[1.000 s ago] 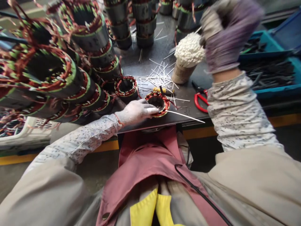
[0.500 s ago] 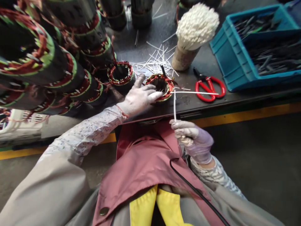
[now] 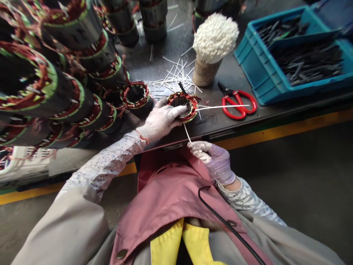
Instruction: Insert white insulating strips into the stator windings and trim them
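A motor stator with red windings and green-yellow insulation stands near the front edge of the bench. My left hand, in a white glove, grips its near left side, with fingers at the rim and thumb or finger over the opening. Below the stator, my gloved right hand is closed in a pinch on a white lacing cord, which runs taut up to the stator's near side. Another length of white cord sticks out rightward from the windings and lies across red-handled cutters.
Stacked stators crowd the left side, and a single one stands beside my left hand. Loose white cord pieces lie behind. A holder packed with white-tipped cords and a blue bin of dark sleeves stand to the right.
My right hand has moved left with the cord. The cord now reaches the stator's near side, close to my left fingers, rather than its right side. The whole view has shifted slightly.
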A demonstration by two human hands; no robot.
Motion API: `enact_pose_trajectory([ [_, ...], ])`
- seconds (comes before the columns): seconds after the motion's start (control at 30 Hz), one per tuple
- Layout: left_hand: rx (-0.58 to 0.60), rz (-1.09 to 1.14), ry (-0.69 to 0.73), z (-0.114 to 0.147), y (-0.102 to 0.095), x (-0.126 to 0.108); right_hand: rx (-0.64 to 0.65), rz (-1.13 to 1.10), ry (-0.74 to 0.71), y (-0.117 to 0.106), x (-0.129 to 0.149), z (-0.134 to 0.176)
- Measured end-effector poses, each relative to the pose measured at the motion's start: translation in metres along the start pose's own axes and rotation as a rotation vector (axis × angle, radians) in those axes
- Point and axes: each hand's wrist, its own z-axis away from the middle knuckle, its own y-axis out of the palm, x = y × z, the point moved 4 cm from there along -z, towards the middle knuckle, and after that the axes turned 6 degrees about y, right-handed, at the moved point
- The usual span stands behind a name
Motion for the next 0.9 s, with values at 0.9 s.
enact_pose_trajectory([
  [0.9,-0.263,0.089,0.085,0.008,0.006,-0.002,-0.179,1.055,-0.648,0.03,0.035,-0.073],
])
